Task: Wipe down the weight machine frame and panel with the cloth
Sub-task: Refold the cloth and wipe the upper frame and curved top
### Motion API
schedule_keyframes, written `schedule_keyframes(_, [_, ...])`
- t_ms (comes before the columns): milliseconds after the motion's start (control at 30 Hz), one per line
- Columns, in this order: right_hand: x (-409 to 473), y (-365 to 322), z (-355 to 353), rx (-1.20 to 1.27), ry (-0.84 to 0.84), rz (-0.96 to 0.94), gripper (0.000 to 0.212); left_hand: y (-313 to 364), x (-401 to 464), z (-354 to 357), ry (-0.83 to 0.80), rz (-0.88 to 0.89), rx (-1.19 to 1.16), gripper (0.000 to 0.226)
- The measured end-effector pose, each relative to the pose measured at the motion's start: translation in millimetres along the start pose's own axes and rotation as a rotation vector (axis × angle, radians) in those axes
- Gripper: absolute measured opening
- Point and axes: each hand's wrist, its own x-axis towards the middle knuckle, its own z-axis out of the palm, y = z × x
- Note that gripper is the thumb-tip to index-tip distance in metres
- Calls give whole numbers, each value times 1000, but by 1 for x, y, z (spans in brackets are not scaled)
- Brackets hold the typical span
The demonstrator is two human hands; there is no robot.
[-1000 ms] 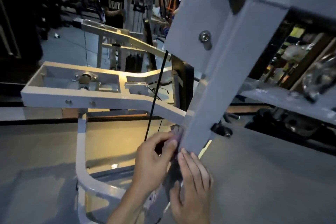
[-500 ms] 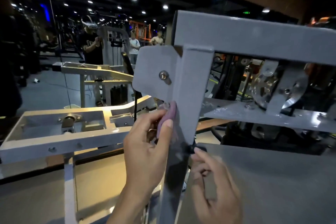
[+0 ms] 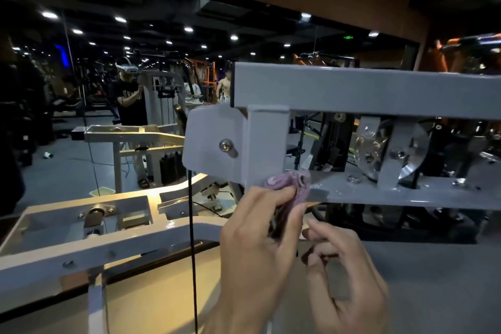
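The bunched purple cloth [image 3: 291, 184] is pressed against the grey weight machine frame [image 3: 352, 89], at the corner where the short upright post meets the left end of the lower crossbar [image 3: 406, 194], just right of the bolted panel [image 3: 211, 144]. The left hand [image 3: 257, 238] grips the cloth from below, fingers and thumb curled round it. The right hand [image 3: 344, 276] sits just beside it under the crossbar, fingers loosely curled and holding nothing, near a black cable [image 3: 191, 225] hanging left of both hands.
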Motion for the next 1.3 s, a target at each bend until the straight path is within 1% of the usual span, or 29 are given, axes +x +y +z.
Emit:
schedule_keyframes(67, [1,4,-7,-10,19,18,41,3,-3,11,-46,2,6,18])
schedule_keyframes(167, [3,10,-19,-12,48,50,39,3,-12,26,-94,-7,-18,13])
schedule_keyframes(233, [4,14,-26,-28,63,81,44,4,-12,29,-95,-23,-29,14])
schedule_keyframes(333, [5,18,-32,-36,58,103,52,6,-12,26,-74,-38,17,17])
schedule_keyframes(567, [5,31,-42,-28,37,98,56,12,-15,35,-18,-39,85,20])
schedule_keyframes(733, [8,45,-59,-11,18,105,55,26,-16,58,-39,-21,69,13])
schedule_keyframes(867, [14,57,-88,-32,2,120,46,48,-17,87,-62,-3,54,12])
schedule_keyframes(1000, [25,75,-129,-72,-3,155,55,69,-20,121,-94,-17,55,11])
schedule_keyframes(1133, [34,94,-172,-80,-32,219,54,94,-23,154,-120,-33,43,10])
schedule_keyframes(1300, [44,118,-219,-89,-25,226,51,123,-27,194,-157,-43,30,8])
